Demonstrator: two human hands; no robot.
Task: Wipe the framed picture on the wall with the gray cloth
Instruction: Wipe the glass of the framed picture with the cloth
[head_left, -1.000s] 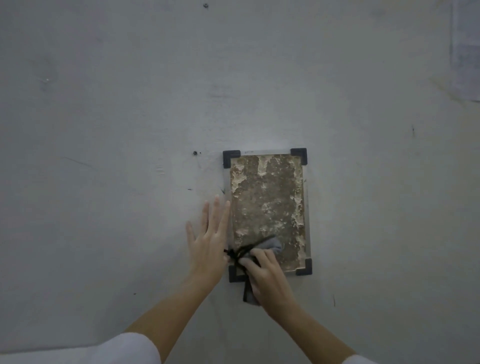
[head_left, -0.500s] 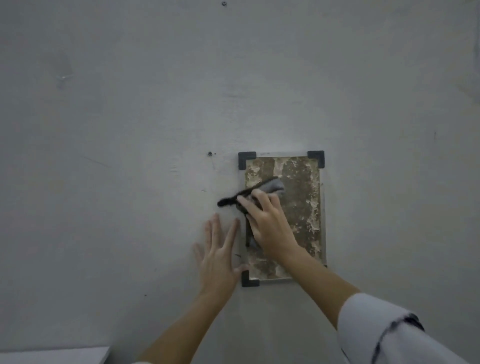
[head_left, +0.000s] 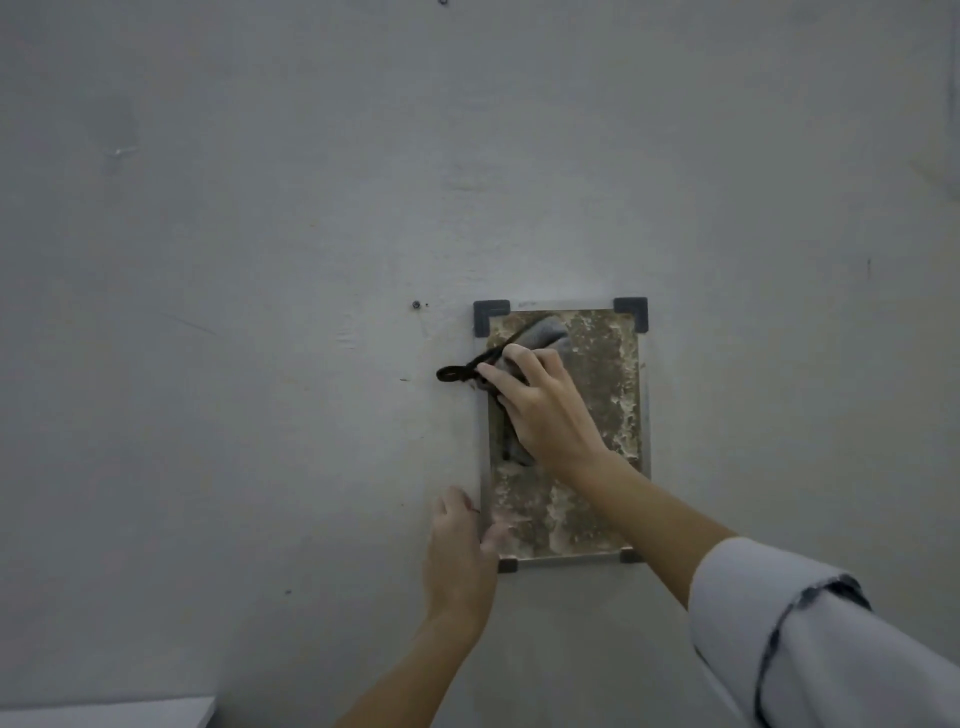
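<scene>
The framed picture hangs on the gray wall, a brown mottled panel with dark corner brackets. My right hand presses the gray cloth against the picture's upper left part; a dark loop of the cloth sticks out left past the frame edge. My left hand rests against the wall at the frame's lower left corner, fingers curled on the frame's left edge, thumb on the picture face.
A small screw or hole sits in the wall left of the frame's top. A white surface corner shows at the bottom left. The wall around the frame is bare.
My right hand has slid the cloth from the bottom of the picture up to its top left. My left hand has dropped lower, its spread fingers now curled at the frame's lower left edge.
</scene>
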